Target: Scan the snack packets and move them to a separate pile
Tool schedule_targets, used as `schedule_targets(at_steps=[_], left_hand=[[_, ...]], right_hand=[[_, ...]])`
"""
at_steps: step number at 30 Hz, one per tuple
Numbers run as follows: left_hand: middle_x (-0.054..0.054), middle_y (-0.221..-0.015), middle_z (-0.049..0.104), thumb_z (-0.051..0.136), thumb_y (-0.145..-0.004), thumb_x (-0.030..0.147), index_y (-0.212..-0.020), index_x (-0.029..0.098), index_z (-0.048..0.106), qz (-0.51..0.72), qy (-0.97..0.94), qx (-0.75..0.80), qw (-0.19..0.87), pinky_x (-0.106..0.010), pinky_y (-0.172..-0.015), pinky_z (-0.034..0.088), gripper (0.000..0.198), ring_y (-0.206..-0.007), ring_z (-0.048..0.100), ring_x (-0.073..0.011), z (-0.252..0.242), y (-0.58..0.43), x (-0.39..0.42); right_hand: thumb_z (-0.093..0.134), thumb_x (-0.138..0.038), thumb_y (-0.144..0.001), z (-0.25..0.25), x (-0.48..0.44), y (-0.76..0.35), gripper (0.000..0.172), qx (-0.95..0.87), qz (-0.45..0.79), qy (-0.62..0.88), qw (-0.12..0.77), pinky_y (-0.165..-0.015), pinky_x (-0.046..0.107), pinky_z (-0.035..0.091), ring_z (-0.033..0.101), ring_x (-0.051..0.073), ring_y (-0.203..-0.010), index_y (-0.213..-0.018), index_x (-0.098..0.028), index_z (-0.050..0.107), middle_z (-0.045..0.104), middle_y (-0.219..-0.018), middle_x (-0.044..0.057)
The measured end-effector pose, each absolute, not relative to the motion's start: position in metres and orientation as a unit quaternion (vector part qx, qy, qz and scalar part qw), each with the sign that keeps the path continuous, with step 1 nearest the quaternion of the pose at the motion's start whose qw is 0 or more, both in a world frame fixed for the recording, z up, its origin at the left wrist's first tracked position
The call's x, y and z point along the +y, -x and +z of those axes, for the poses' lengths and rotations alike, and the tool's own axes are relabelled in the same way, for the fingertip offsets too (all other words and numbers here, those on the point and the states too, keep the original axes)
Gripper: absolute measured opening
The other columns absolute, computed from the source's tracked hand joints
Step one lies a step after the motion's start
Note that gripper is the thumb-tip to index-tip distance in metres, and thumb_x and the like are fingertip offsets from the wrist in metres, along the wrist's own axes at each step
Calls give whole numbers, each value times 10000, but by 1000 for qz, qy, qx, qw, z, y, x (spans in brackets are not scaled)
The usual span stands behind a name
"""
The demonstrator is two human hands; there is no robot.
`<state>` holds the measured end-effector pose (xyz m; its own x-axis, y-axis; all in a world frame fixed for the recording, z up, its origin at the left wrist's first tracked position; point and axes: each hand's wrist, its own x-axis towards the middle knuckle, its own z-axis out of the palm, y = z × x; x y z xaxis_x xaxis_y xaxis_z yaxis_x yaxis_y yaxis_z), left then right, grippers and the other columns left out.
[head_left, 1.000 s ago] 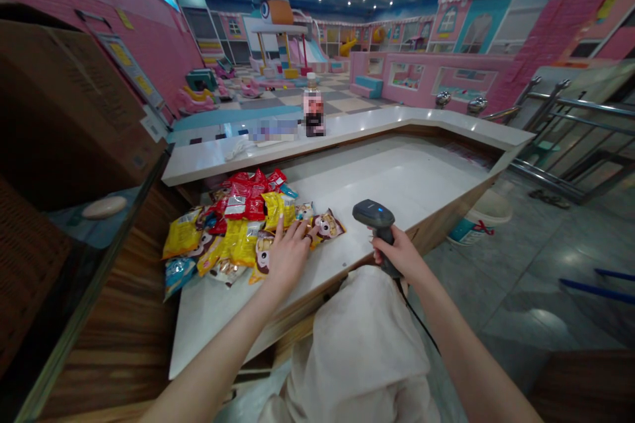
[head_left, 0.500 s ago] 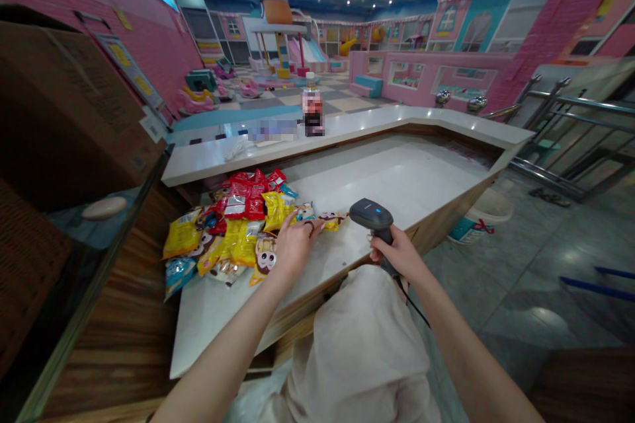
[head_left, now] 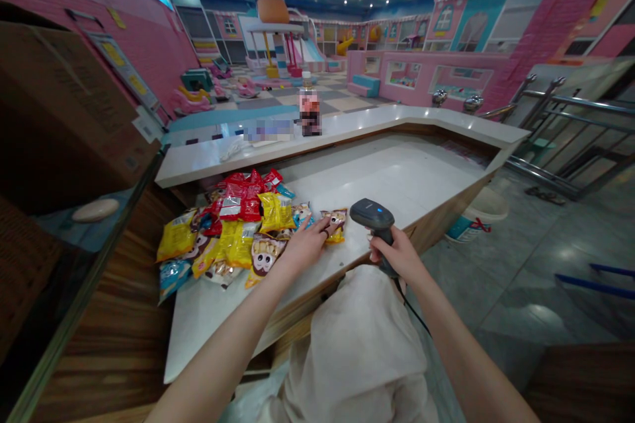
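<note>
My right hand [head_left: 397,254] is wrapped round the handle of a dark barcode scanner [head_left: 372,215], whose head points left over the white counter [head_left: 397,178]. My left hand [head_left: 307,244] lies on the counter with its fingers stretched out, fingertips resting on a small snack packet [head_left: 336,221] that sits apart from the rest. Left of that hand is a pile of snack packets [head_left: 233,228] in yellow, red and blue wrappers. The scanner head hangs just right of the single packet.
A raised white ledge [head_left: 347,129] runs behind the counter with a bottle [head_left: 309,106] on it. A brown cardboard box [head_left: 59,112] stands at the left. Metal railings [head_left: 570,139] and grey floor lie to the right. My light-clothed knee [head_left: 367,330] is below the counter edge.
My left hand has slid one snack packet to the right, away from the pile and toward the scanner. The right hand with the scanner has hardly moved.
</note>
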<state>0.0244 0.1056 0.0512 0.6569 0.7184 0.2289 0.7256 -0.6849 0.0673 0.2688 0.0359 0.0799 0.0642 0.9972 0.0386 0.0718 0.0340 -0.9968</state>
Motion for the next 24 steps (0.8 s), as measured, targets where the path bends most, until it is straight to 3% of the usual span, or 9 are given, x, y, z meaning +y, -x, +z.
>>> schedule_targets(at_steps=[5, 11, 15, 19, 21, 24], left_hand=[[-126, -1528, 466, 443, -948, 151, -1477, 244, 475, -197, 877, -439, -6, -480, -1169, 338, 538, -1389, 477, -250, 32, -34, 104], [-92, -1470, 542, 395, -983, 201, -1422, 211, 542, -327, 813, -465, -128, -438, -1144, 392, 463, -1346, 526, -249, 36, -38, 99], [-106, -1303, 672, 485, -969, 283, -1321, 199, 623, -446, 708, -494, -238, -467, -1081, 450, 387, -1191, 640, -284, 45, -42, 99], [-117, -1244, 689, 563, -932, 364, -1324, 173, 567, -562, 520, -464, -446, -482, -997, 520, 436, -1101, 675, -254, 44, -47, 104], [-116, -1245, 682, 600, -908, 393, -1295, 172, 571, -583, 436, -419, -542, -461, -941, 561, 446, -1068, 686, -239, 44, -48, 105], [-120, -1228, 686, 659, -870, 392, -1224, 155, 617, -588, 387, -384, -597, -433, -916, 581, 428, -1066, 686, -236, 48, -47, 101]], right_hand=[[676, -372, -707, 81, 35, -269, 224, -507, 453, 522, 515, -470, 255, 491, 599, 150, -455, -804, -217, 547, 614, -553, -43], [675, -359, -706, 84, 31, -271, 201, -507, 451, 525, 514, -468, 260, 496, 597, 157, -449, -792, -215, 564, 613, -512, -38], [666, -354, -726, 84, 29, -272, 186, -509, 449, 521, 517, -477, 263, 502, 601, 159, -460, -797, -216, 563, 619, -520, -35], [658, -349, -753, 84, 25, -272, 181, -520, 446, 516, 515, -490, 256, 490, 592, 152, -464, -818, -205, 569, 621, -509, -32], [656, -349, -765, 85, 23, -272, 181, -527, 443, 515, 510, -502, 255, 488, 592, 150, -467, -826, -197, 580, 632, -515, -24], [653, -349, -776, 87, 19, -272, 181, -539, 441, 514, 501, -523, 255, 499, 623, 157, -498, -832, -181, 612, 666, -565, 1]])
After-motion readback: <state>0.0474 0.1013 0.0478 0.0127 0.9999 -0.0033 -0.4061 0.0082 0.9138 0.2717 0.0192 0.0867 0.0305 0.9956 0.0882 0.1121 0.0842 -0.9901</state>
